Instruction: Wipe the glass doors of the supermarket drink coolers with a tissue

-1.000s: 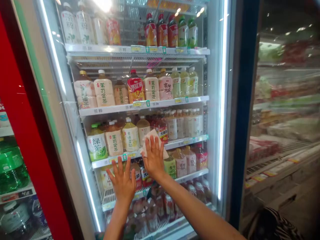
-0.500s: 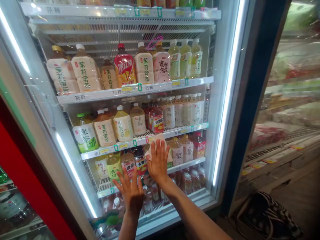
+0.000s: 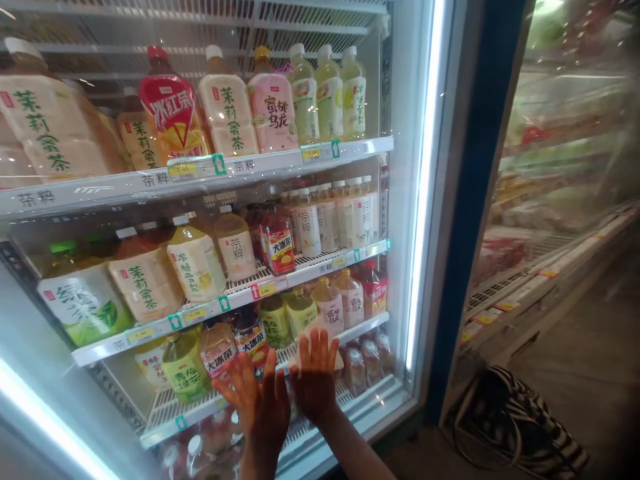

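My right hand lies flat with fingers extended, pressing a pale cloth against the glass door in front of the lower shelves. Parts of the cloth stick out above the fingertips and beside the hand; the palm hides the rest. Just left of it, my left hand is raised with its fingers spread and nothing in it. It is at or close to the glass; contact cannot be made out. Through the door, bottles of green tea and iced tea stand behind the hands.
Shelves of bottled drinks fill the lit cooler. A bright light strip runs down its right side, next to a dark blue frame. Farther right is an open chilled display. A black-and-white striped item with a cable lies on the floor.
The view has come closer to the cooler. My right hand and the cloth have slid down the glass from the shelf edge above. My left hand stays spread, now lower and nearer the right.
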Available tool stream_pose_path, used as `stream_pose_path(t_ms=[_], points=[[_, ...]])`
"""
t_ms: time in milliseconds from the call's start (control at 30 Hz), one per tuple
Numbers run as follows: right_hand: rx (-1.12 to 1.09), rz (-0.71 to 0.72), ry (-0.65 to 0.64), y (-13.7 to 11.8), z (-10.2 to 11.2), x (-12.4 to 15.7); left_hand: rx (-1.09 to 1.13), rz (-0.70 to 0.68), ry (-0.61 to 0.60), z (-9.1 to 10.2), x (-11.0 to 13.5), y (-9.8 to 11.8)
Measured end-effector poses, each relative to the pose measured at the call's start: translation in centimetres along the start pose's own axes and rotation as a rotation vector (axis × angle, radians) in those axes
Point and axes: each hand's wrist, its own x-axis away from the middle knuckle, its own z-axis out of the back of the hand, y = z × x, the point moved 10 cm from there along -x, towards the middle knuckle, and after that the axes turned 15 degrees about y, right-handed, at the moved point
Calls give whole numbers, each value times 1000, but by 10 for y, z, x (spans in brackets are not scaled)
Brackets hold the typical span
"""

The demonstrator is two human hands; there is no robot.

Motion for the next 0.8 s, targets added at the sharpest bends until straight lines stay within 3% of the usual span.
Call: stream_pose_path(t_ms=[100, 267, 400, 467, 567, 633, 700, 800], points=[[-8, 1, -8, 6, 2, 2, -79, -9, 13, -6, -2, 2], [1, -116, -21, 30, -1, -21, -98, 4, 14, -6, -2, 2], [-20, -84, 0, 15, 3, -22, -62, 9, -51, -1, -2, 4], [-42, -98, 9, 4, 0, -48, -50, -21, -61, 5, -10, 7], [-120, -100, 28, -18, -7, -120, -38, -24, 30, 26, -41, 1], [-139, -86, 39, -32, -8, -153, -11, -16, 83, 41, -71, -13], [-134, -45, 21, -47, -8, -151, 13, -60, 102, 55, -104, -31], [-167, 182, -72, -79, -9, -107, 2, -168, 124, 76, -152, -61]])
